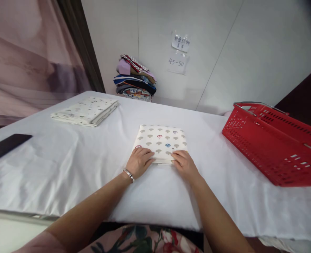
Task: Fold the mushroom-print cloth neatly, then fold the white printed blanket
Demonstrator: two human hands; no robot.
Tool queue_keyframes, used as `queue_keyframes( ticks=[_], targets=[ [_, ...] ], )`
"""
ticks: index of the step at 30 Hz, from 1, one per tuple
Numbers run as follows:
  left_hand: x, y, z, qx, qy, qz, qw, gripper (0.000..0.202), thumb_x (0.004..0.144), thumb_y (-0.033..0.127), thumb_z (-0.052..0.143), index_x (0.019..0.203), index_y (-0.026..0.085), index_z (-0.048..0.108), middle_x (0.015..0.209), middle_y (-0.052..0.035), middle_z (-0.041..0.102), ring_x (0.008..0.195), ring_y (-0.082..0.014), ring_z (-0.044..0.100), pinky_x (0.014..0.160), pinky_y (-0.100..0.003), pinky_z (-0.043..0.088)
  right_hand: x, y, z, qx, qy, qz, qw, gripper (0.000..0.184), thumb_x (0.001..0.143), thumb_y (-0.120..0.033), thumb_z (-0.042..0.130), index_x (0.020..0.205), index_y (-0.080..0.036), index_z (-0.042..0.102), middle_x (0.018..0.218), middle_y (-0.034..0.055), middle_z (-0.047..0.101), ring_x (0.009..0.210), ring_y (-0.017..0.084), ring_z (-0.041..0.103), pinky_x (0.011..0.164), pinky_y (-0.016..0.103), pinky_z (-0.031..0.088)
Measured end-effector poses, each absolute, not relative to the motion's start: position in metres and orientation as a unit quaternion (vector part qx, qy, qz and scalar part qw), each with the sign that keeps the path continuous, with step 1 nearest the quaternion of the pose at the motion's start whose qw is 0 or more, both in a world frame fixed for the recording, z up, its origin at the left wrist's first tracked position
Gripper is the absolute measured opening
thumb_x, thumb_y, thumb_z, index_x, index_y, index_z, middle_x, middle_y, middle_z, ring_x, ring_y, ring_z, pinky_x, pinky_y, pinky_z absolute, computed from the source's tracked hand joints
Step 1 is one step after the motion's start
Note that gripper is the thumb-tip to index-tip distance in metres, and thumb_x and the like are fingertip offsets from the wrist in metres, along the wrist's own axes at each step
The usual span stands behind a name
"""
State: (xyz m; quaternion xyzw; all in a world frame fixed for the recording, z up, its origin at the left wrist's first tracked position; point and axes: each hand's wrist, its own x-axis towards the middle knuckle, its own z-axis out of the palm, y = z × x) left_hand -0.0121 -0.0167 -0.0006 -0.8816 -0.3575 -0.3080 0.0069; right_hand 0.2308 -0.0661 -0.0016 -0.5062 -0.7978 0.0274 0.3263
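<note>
Holding down the near edge of a folded cloth [162, 140], mushroom print facing up, at the middle of the table [203, 123]. My left hand [141, 162] grips its near left corner, fingers over the top and thumb at the edge; my right hand [185, 164] does the same at the near right corner. Grip looks light. Layers show along the near edge, not quite flush.

Around: a second folded cloth [84, 109] far left, well apart; a dark flat object [9, 144] at the left edge; a red basket [266, 151] on the right; a pile of fabrics [135, 79] beyond the far edge.

Risks, my judgement: uneven pull between hands could skew the fold. Pinching only the upper layers would let the lower ones lag and fan out. The white cover [76, 172] is rumpled on the left; pressing hard while sliding could drag it along and crease the cloth from below. The bracelet [129, 175] on my left wrist might snag a loose edge if that wrist dropped low across the fabric.
</note>
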Motion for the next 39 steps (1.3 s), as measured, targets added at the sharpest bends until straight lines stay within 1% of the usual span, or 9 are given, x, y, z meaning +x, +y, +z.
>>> queue_keyframes(
  ticks=[5, 12, 16, 20, 23, 29, 33, 36, 39],
  targets=[
    [-0.008, -0.016, -0.001, -0.884, -0.357, -0.302, 0.016, 0.019, 0.086, 0.028, 0.047, 0.093, 0.020, 0.063, 0.087, -0.0044, 0.063, 0.082, -0.0173, 0.053, 0.084, -0.038, 0.038, 0.227, -0.067, -0.002, -0.526, -0.796, 0.008, 0.299, 0.023, 0.085, -0.022, 0.048, 0.103, -0.023, 0.062, 0.096, 0.0060, 0.058, 0.090, 0.021, 0.049, 0.083, 0.038, 0.040],
    [-0.008, -0.017, -0.001, -0.892, -0.331, -0.308, 0.016, 0.020, 0.087, 0.023, 0.043, 0.089, 0.019, 0.063, 0.083, -0.0041, 0.062, 0.079, -0.0168, 0.051, 0.080, -0.036, 0.038, 0.229, -0.069, -0.002, -0.531, -0.788, 0.003, 0.312, 0.021, 0.087, -0.022, 0.045, 0.096, -0.023, 0.064, 0.088, 0.0045, 0.059, 0.083, 0.018, 0.050, 0.079, 0.036, 0.039],
    [-0.010, -0.016, -0.004, -0.895, -0.324, -0.306, 0.005, 0.020, 0.086, 0.028, 0.046, 0.092, 0.019, 0.063, 0.086, -0.0053, 0.061, 0.082, -0.0180, 0.051, 0.077, -0.035, 0.040, 0.229, -0.072, 0.002, -0.530, -0.795, 0.023, 0.293, 0.020, 0.083, -0.021, 0.051, 0.098, -0.024, 0.063, 0.091, 0.0047, 0.059, 0.086, 0.019, 0.050, 0.080, 0.036, 0.039],
    [-0.012, -0.017, -0.006, -0.898, -0.321, -0.300, 0.005, 0.026, 0.084, 0.034, 0.049, 0.101, 0.019, 0.061, 0.091, -0.0067, 0.061, 0.086, -0.0199, 0.050, 0.078, -0.036, 0.041, 0.228, -0.074, 0.005, -0.538, -0.795, 0.031, 0.280, 0.028, 0.078, -0.021, 0.057, 0.106, -0.024, 0.060, 0.096, 0.0052, 0.058, 0.090, 0.021, 0.049, 0.083, 0.037, 0.039],
    [-0.011, -0.017, -0.008, -0.898, -0.327, -0.294, 0.009, 0.023, 0.085, 0.032, 0.048, 0.098, 0.018, 0.062, 0.089, -0.0062, 0.061, 0.085, -0.0198, 0.050, 0.077, -0.036, 0.041, 0.228, -0.073, 0.003, -0.542, -0.795, 0.023, 0.272, 0.028, 0.079, -0.019, 0.055, 0.105, -0.025, 0.060, 0.096, 0.0056, 0.058, 0.090, 0.021, 0.049, 0.082, 0.038, 0.039],
    [-0.010, -0.023, -0.006, -0.897, -0.327, -0.298, -0.002, 0.020, 0.085, 0.028, 0.048, 0.095, 0.019, 0.063, 0.086, -0.0058, 0.061, 0.083, -0.0187, 0.051, 0.075, -0.035, 0.042, 0.229, -0.071, -0.003, -0.526, -0.799, -0.005, 0.291, 0.020, 0.084, -0.019, 0.047, 0.094, -0.022, 0.064, 0.089, 0.0051, 0.060, 0.082, 0.019, 0.050, 0.076, 0.035, 0.040],
    [-0.018, -0.026, -0.001, -0.885, -0.334, -0.321, -0.036, 0.019, 0.086, 0.027, 0.047, 0.095, 0.021, 0.062, 0.089, -0.0053, 0.062, 0.085, -0.0171, 0.053, 0.080, -0.036, 0.043, 0.229, -0.072, -0.001, -0.525, -0.799, 0.016, 0.293, 0.019, 0.083, -0.019, 0.048, 0.091, -0.022, 0.064, 0.087, 0.0044, 0.060, 0.081, 0.019, 0.052, 0.075, 0.035, 0.042],
    [-0.031, -0.023, 0.003, -0.834, -0.395, -0.377, -0.078, 0.019, 0.086, 0.027, 0.046, 0.091, 0.021, 0.063, 0.090, -0.0044, 0.062, 0.089, -0.0161, 0.055, 0.084, -0.035, 0.043, 0.229, -0.074, 0.000, -0.532, -0.791, 0.045, 0.300, 0.019, 0.081, -0.022, 0.050, 0.094, -0.023, 0.064, 0.090, 0.0047, 0.059, 0.085, 0.021, 0.053, 0.076, 0.037, 0.043],
    [-0.043, -0.015, 0.003, -0.735, -0.503, -0.424, -0.164, 0.022, 0.085, 0.034, 0.046, 0.093, 0.021, 0.062, 0.098, -0.0046, 0.061, 0.086, -0.0147, 0.057, 0.077, -0.030, 0.047, 0.228, -0.075, -0.002, -0.537, -0.780, 0.059, 0.317, 0.019, 0.083, -0.027, 0.049, 0.096, -0.023, 0.063, 0.091, 0.0052, 0.059, 0.087, 0.022, 0.053, 0.076, 0.038, 0.044]
  ],
)
